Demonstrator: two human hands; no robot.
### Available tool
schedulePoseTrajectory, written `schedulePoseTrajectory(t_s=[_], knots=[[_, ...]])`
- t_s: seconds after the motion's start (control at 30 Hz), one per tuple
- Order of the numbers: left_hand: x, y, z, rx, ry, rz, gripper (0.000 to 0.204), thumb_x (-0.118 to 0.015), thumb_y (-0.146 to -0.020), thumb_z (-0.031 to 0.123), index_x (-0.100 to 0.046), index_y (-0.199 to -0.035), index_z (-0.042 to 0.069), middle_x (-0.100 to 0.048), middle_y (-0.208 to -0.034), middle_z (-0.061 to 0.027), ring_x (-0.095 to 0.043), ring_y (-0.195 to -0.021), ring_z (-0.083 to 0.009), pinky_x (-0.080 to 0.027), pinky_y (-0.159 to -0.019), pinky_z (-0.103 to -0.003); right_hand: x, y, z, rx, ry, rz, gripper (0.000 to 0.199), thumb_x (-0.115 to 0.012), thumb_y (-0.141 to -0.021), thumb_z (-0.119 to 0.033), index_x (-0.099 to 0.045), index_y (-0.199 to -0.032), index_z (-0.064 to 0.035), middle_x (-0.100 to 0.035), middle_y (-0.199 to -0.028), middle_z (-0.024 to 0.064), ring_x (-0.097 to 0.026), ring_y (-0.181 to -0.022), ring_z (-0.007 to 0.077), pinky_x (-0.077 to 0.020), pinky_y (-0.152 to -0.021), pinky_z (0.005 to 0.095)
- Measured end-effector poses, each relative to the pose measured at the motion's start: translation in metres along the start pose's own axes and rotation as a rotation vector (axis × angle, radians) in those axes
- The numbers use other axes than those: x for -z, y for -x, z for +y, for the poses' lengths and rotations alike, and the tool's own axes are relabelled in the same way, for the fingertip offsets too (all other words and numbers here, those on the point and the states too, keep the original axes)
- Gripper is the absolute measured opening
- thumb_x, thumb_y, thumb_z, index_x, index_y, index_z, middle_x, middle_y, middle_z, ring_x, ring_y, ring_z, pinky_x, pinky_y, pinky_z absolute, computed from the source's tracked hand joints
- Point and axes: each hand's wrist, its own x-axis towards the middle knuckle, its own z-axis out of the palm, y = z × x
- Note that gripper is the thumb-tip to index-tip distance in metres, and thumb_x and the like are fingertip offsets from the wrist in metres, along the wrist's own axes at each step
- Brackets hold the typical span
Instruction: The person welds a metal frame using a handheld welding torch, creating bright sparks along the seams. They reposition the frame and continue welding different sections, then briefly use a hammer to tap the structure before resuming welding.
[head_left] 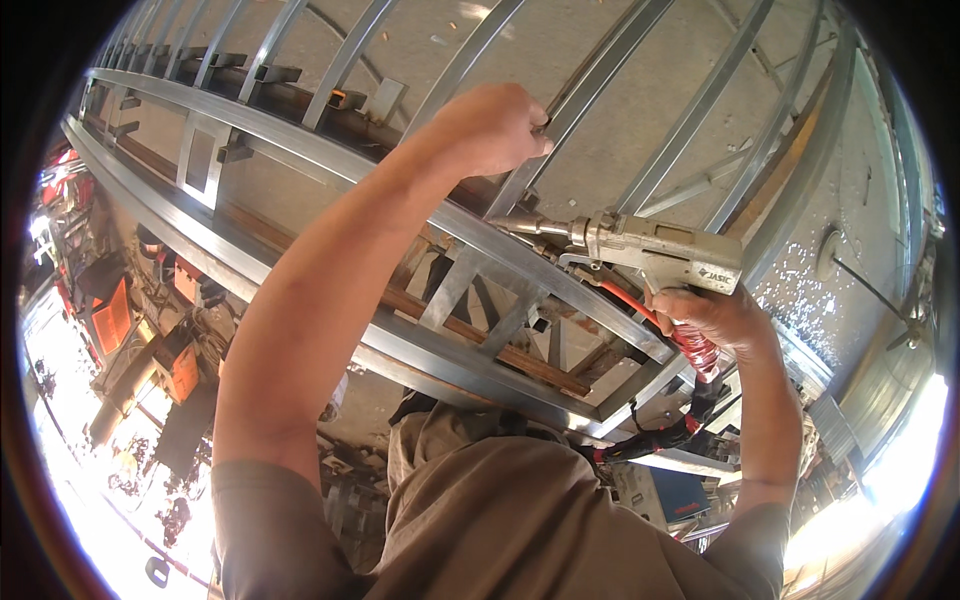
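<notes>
My right hand (715, 318) is wrapped round the grip of a pale handheld welding gun (665, 250). The gun's metal nozzle points left, with its tip beside a joint of the steel tube frame (560, 275). Red wrapping (695, 350) covers the base of the grip, where a dark cable (650, 440) runs down. Farther forward, my left hand (495, 130) is closed, its fingertips up against a slanting steel bar (590, 95). A small dark thing shows between those fingers, too small to name.
Parallel steel bars (690, 110) stretch away over the concrete floor. A second long tube (480, 375) crosses just in front of my body. Tools and orange parts (112, 325) clutter the left side. A blue-and-white box (675, 495) lies low on the right.
</notes>
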Motion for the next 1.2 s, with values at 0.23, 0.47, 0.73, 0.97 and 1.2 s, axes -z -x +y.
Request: schedulePoseTrajectory(t_s=[0.23, 0.47, 0.73, 0.97, 1.2], knots=[[-0.001, 0.001, 0.001, 0.013, 0.013, 0.015, 0.051, -0.077, -0.094, 0.032, -0.07, -0.132, -0.001, -0.075, -0.121, -0.0241, -0.075, -0.108, -0.036, -0.057, -0.096, -0.041, 0.005, -0.006, 0.008, 0.063, -0.055, -0.097, 0.041, -0.085, -0.086, -0.023, -0.068, -0.115, -0.0003, -0.068, -0.089, 0.0067, -0.067, -0.069, 0.0156, -0.0557, -0.059, 0.0311], [-0.001, -0.003, 0.0, 0.004, -0.009, -0.003, 0.05, -0.077, -0.092, 0.033, -0.072, -0.129, 0.0, -0.077, -0.114, -0.0234, -0.076, -0.101, -0.0343, -0.057, -0.091, -0.042, 0.001, -0.006, 0.005, 0.054, -0.027, -0.063, 0.035, -0.084, -0.088, -0.023, -0.068, -0.111, -0.0014, -0.067, -0.088, 0.0053, -0.065, -0.069, 0.0144, -0.0554, -0.059, 0.0309], [-0.002, -0.005, -0.001, -0.001, -0.048, 0.011, 0.049, -0.077, -0.091, 0.033, -0.073, -0.127, 0.0, -0.077, -0.114, -0.0214, -0.075, -0.102, -0.0354, -0.057, -0.091, -0.042, -0.001, -0.003, 0.0, 0.022, -0.034, -0.073, 0.034, -0.082, -0.088, -0.02, -0.068, -0.113, -0.0011, -0.068, -0.089, 0.0058, -0.066, -0.071, 0.0141, -0.0562, -0.061, 0.0306], [-0.005, -0.006, -0.003, -0.001, -0.041, 0.045, 0.05, -0.077, -0.09, 0.034, -0.073, -0.127, 0.001, -0.077, -0.117, -0.0206, -0.074, -0.107, -0.0352, -0.057, -0.096, -0.042, 0.0, -0.001, -0.003, 0.019, 0.002, -0.104, 0.027, -0.077, -0.09, -0.016, -0.067, -0.11, -0.0017, -0.065, -0.085, 0.0008, -0.063, -0.073, 0.0093, -0.0572, -0.063, 0.0278], [-0.004, -0.007, -0.002, -0.002, -0.059, 0.026, 0.049, -0.078, -0.09, 0.035, -0.074, -0.126, 0.002, -0.077, -0.117, -0.0194, -0.074, -0.107, -0.0349, -0.056, -0.096, -0.043, 0.0, 0.002, -0.001, 0.027, -0.007, -0.095, 0.024, -0.076, -0.09, -0.014, -0.067, -0.109, -0.0013, -0.065, -0.084, 0.001, -0.063, -0.072, 0.0095, -0.0559, -0.062, 0.0285]])
